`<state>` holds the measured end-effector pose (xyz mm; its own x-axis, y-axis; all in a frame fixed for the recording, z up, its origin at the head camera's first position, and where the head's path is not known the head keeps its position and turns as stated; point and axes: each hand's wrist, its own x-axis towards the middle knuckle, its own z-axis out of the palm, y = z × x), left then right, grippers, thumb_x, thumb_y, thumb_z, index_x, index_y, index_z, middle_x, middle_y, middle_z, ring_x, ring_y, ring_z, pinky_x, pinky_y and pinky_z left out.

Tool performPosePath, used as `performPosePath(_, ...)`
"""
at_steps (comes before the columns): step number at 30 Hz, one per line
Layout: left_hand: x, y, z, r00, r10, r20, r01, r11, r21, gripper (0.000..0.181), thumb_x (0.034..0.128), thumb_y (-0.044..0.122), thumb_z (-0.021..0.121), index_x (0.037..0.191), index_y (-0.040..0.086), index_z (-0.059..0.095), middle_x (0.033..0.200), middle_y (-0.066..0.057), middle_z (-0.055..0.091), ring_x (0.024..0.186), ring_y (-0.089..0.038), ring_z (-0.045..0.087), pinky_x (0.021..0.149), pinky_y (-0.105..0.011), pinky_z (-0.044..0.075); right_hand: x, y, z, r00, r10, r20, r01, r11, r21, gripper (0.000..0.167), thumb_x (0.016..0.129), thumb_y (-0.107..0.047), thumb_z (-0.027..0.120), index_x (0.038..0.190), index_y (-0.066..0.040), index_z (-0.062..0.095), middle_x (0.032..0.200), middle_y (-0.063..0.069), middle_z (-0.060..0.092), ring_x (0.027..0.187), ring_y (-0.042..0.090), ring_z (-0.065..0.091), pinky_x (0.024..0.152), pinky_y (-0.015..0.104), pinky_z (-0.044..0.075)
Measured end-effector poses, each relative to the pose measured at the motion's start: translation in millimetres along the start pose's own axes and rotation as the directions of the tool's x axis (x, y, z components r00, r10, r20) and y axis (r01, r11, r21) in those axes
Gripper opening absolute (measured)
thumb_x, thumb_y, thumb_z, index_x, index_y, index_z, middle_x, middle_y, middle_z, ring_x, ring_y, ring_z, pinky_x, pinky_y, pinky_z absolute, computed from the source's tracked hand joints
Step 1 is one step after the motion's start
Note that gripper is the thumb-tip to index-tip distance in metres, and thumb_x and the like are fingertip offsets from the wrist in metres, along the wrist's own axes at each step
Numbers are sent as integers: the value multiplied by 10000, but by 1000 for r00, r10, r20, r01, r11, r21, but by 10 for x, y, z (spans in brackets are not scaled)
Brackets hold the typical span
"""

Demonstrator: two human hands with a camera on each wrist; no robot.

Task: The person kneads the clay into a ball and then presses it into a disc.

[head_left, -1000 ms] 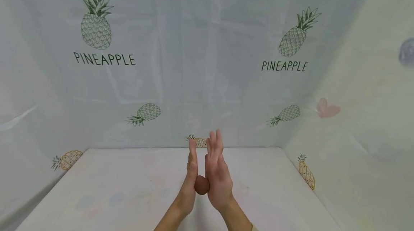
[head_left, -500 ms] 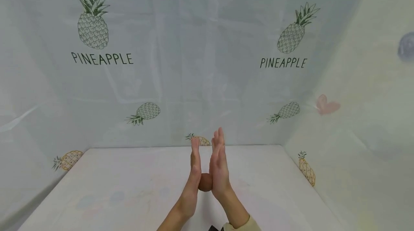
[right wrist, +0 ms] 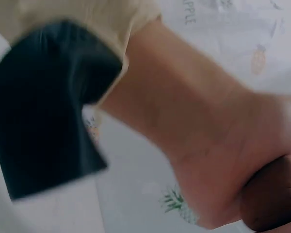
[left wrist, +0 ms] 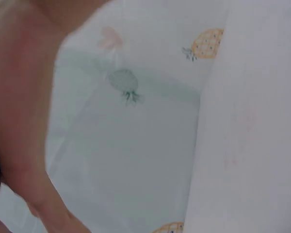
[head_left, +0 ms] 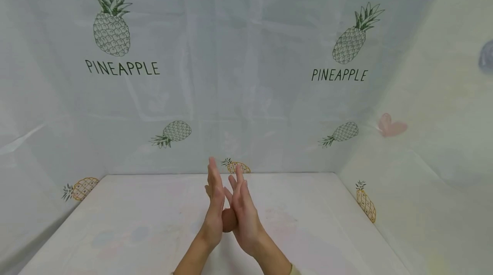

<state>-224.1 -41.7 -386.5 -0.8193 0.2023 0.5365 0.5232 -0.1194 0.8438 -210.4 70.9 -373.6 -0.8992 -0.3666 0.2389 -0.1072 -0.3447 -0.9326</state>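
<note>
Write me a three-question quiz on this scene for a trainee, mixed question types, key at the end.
1. True or false: the left hand and right hand have their fingers curled tightly round the brown ball.

2. Which word is printed on the backdrop sheet?
A) BANANA
B) PINEAPPLE
C) CHERRY

3. Fill in the colour: in the right wrist view, the sleeve is ____.

Key:
1. False; the fingers are extended, and the brown ball sits between the palms.
2. B
3. Beige
</note>
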Motion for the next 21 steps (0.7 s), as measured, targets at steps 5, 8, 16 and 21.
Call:
performPosePath(5, 25, -96, -67, 998, 5, -61, -3, 999, 39, 620, 1114, 497, 108, 1662, 432, -175, 1714, 147, -304, 1541, -125, -370, 1143, -622, -349, -78, -112, 59, 1000, -27, 4, 27, 1000, 3, 668, 1081, -717, 107, 1672, -477, -91, 1772, -49, -131, 1643, 364, -45, 1250, 705, -91)
performPosePath(8, 20, -119, -34, 997, -12, -71, 18, 996, 82, 611, 1116, 501, 112, 1664, 447, -151, 1718, 169, -274, 1558, -123, -341, 1157, -614, -338, -90, -185, 45, 996, -85, -12, 85, 996, 11, 683, 1084, -707, 93, 1684, -437, -92, 1773, -65, -105, 1645, 327, -65, 1238, 707, -126)
performPosePath(16, -47, -70, 207, 999, 7, 52, -10, 999, 49, 591, 1142, 380, 84, 1668, 392, -184, 1745, 149, -223, 1585, -223, -308, 1161, -697, -279, -51, -309, -79, 965, -258, -52, 258, 966, 11, 663, 1089, -639, 14, 1687, -391, -127, 1770, -47, -101, 1640, 237, -91, 1243, 676, -148)
performPosePath(21, -117, 68, 281, 992, -56, 117, 67, 994, -89, 549, 1148, 408, 57, 1632, 523, -175, 1725, 256, -203, 1577, -124, -293, 1148, -767, -224, -16, -275, -166, 927, -368, -75, 363, 929, -72, 637, 1115, -540, 34, 1696, -337, -129, 1770, -36, -125, 1632, 241, -136, 1222, 690, -181)
